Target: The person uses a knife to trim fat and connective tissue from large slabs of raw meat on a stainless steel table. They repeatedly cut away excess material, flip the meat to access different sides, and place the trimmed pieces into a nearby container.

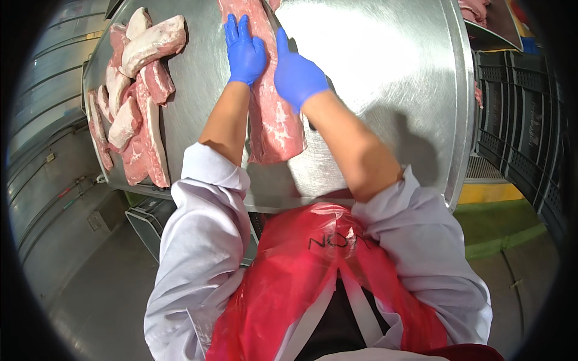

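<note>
A long pink pork loin (277, 132) lies lengthwise on the steel table, running from the far edge toward me. My left hand (245, 54), in a blue glove, rests flat on top of it with fingers pointing away. At the loin's right side, my blue-gloved right hand (296, 75) is closed around a knife, its index finger stretched forward. A narrow strip of the knife blade (270, 15) shows beyond that finger, against the meat's right edge. The knife's handle is mostly hidden in my palm.
Several cut pork pieces (135, 114) with pale fat are heaped at the table's left. The steel table (385, 66) has a raised right rim. Black plastic crates (518, 114) stand beyond it, and more meat (474, 12) sits in a container at the far right.
</note>
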Demonstrator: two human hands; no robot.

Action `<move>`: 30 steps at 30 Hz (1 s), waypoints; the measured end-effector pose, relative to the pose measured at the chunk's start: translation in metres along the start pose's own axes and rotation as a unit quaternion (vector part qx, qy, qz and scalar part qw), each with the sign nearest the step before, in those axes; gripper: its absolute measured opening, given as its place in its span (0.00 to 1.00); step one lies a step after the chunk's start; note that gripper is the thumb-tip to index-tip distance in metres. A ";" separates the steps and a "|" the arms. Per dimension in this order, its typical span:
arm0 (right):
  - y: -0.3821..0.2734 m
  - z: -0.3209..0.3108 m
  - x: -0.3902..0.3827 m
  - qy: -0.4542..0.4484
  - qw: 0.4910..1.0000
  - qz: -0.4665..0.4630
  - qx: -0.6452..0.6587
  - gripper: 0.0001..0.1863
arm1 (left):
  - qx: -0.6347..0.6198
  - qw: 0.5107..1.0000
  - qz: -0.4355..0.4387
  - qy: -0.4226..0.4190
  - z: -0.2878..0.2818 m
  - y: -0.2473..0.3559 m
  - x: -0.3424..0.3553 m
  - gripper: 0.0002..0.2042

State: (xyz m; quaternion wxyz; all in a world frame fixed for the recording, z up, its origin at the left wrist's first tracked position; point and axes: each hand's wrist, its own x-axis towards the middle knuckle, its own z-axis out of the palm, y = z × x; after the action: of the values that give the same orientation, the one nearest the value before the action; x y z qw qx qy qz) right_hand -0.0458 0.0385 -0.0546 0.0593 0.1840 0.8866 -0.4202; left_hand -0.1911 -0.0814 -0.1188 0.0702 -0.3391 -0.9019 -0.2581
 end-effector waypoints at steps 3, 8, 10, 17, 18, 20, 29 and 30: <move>-0.005 -0.008 -0.079 -0.102 0.992 0.053 -0.045 0.45 | 0.008 1.000 -0.024 0.007 0.003 0.001 -0.001 0.32; 0.028 -0.011 -0.144 -0.035 0.998 0.017 -0.046 0.44 | -0.012 0.999 -0.030 0.017 0.003 -0.004 -0.002 0.32; 0.036 -0.004 -0.110 0.066 0.996 -0.004 -0.061 0.43 | -0.022 0.999 -0.034 0.013 0.004 -0.004 0.000 0.32; -0.011 -0.026 0.010 -0.080 0.994 0.069 0.024 0.40 | -0.017 0.999 0.035 0.032 0.013 -0.029 0.004 0.32; -0.003 -0.012 0.000 -0.057 0.997 0.055 0.019 0.40 | -0.005 0.999 0.029 0.029 0.011 -0.029 0.004 0.32; 0.023 0.020 -0.043 -0.015 1.000 0.025 -0.002 0.40 | 0.012 0.999 0.011 0.028 0.009 -0.025 0.005 0.32; 0.055 0.013 -0.194 -0.008 0.998 0.004 0.061 0.41 | -0.039 0.998 -0.043 0.019 -0.007 -0.044 0.021 0.32; 0.056 0.006 -0.183 0.039 0.994 -0.008 0.100 0.41 | -0.049 0.998 -0.035 0.024 -0.008 -0.043 0.006 0.32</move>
State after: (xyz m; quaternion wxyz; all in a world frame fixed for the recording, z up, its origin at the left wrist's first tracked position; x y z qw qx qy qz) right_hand 0.1446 0.0152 -0.0511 0.0022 0.1979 0.8433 -0.4996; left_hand -0.2243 -0.1099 -0.1279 0.0659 -0.3042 -0.8976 -0.3120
